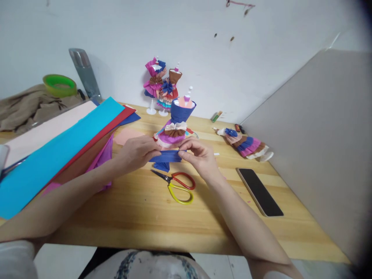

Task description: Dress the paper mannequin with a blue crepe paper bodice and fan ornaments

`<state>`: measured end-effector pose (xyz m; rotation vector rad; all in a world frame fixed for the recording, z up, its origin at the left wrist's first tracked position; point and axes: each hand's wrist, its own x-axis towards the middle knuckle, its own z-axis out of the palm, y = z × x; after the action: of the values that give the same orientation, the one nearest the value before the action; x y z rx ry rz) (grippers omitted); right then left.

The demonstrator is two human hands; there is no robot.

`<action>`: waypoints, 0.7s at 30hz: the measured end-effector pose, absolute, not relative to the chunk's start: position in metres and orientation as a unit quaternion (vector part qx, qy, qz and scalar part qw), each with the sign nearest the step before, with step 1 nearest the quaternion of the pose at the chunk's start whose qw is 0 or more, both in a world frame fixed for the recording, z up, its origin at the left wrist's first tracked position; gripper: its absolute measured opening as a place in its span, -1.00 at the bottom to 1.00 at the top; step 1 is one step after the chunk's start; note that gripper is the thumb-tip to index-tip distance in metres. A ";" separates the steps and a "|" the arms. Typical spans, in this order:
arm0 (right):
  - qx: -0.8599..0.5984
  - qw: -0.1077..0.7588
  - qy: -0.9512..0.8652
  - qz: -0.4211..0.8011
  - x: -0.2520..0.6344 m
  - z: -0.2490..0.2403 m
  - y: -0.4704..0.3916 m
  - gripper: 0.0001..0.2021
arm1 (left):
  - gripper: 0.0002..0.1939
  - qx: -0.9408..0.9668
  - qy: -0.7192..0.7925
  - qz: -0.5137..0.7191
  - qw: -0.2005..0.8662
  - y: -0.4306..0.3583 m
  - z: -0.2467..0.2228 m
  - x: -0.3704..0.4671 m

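Observation:
Between my two hands a folded blue paper strip [169, 156] is stretched out level above the table. My left hand [138, 152] pinches its left end, and my right hand [199, 155] pinches the right end between thumb and fingers. Just behind the strip stands a small dress form [182, 112] with a blue top, a pink and white skirt and a pleated brown and cream bow. A smaller blue paper piece [161, 166] lies under the strip. Scissors [170, 179] with one red and one yellow handle rest closest to me, blades pointing left.
Coloured paper sheets [72, 143] cover the left side. Two dressed forms [167, 85] stand at the wall, and another [245, 144] lies at the right. A phone [260, 192] is at right. Behind left are a flask [85, 73], green tape roll [60, 85] and brown cloth [31, 106].

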<state>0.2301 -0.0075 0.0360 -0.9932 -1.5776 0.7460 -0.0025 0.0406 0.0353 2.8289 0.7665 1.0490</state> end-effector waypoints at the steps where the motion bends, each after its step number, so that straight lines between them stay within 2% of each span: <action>1: -0.420 0.537 -0.662 0.311 0.231 0.036 -0.007 -0.90 | -0.74 0.917 0.241 0.316 0.019 0.044 0.038 -0.005; 4: -0.426 0.550 -0.646 0.314 0.232 0.038 -0.007 -0.90 | -0.74 0.937 0.260 0.229 0.033 0.055 0.050 -0.016; 7: -0.429 0.568 -0.612 0.346 0.234 0.039 -0.007 -0.90 | -0.72 0.922 0.353 0.154 0.049 0.064 0.064 -0.027; 10: -0.439 0.567 -0.581 0.384 0.232 0.039 -0.006 -0.88 | -0.76 0.883 0.392 0.216 0.140 0.061 0.074 -0.031; 12: -0.446 0.564 -0.570 0.399 0.230 0.037 -0.006 -0.85 | -0.67 0.871 0.368 0.267 0.186 0.053 0.075 -0.028; 16: -0.444 0.559 -0.553 0.429 0.221 0.033 -0.009 -0.78 | -0.53 0.882 0.301 0.311 0.186 0.038 0.064 -0.015; 21: -0.439 0.545 -0.549 0.457 0.214 0.026 -0.012 -0.78 | -0.95 0.870 0.287 0.358 0.182 0.037 0.048 -0.003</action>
<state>0.2136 -0.0121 0.0263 -1.0406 -1.3016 1.0836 -0.0035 0.0369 0.0481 2.4541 0.8100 1.0114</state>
